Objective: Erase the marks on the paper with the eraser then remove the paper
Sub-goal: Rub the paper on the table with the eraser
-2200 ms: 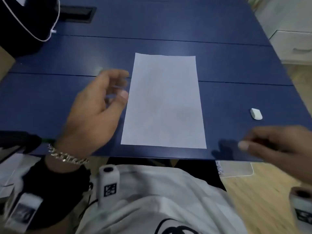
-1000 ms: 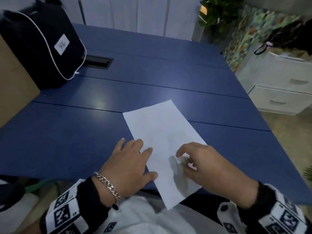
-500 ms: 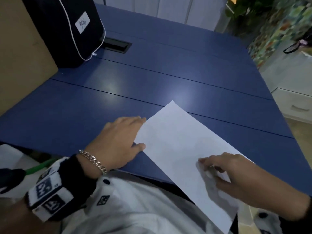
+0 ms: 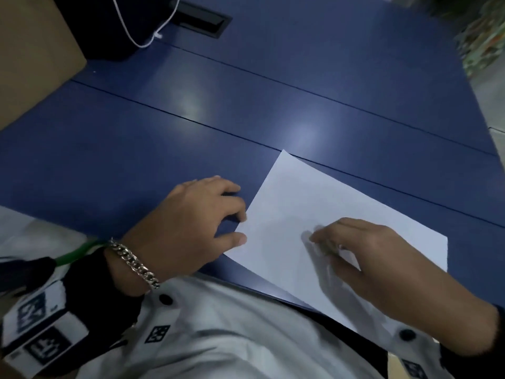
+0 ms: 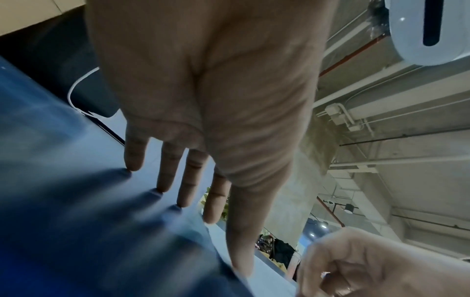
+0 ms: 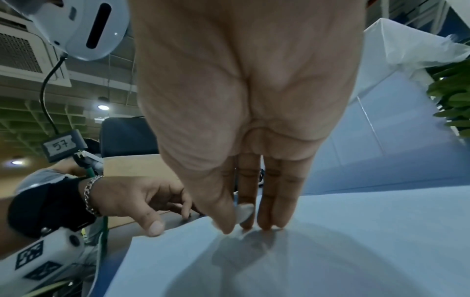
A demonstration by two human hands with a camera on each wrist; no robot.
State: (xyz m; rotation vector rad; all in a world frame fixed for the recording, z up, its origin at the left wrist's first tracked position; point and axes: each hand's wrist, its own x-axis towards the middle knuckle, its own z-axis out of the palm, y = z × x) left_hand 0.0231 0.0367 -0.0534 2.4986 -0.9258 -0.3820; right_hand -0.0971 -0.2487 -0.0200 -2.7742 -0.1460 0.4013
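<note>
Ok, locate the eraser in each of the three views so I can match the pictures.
Head: not plainly visible; hidden under the right hand on the paper.
Left wrist: not made out; only the curled right hand shows at lower right.
Right wrist: the eraser is a small white piece pinched between thumb and fingers, low centre, on the paper.
Shared landmark: the left hand, its thumb at the paper's edge.

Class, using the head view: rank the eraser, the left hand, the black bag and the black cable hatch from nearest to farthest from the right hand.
1. eraser: pinched in the right hand, on the paper.
2. left hand: at the paper's left edge.
3. black cable hatch and black bag: far top left, too close to call.
</note>
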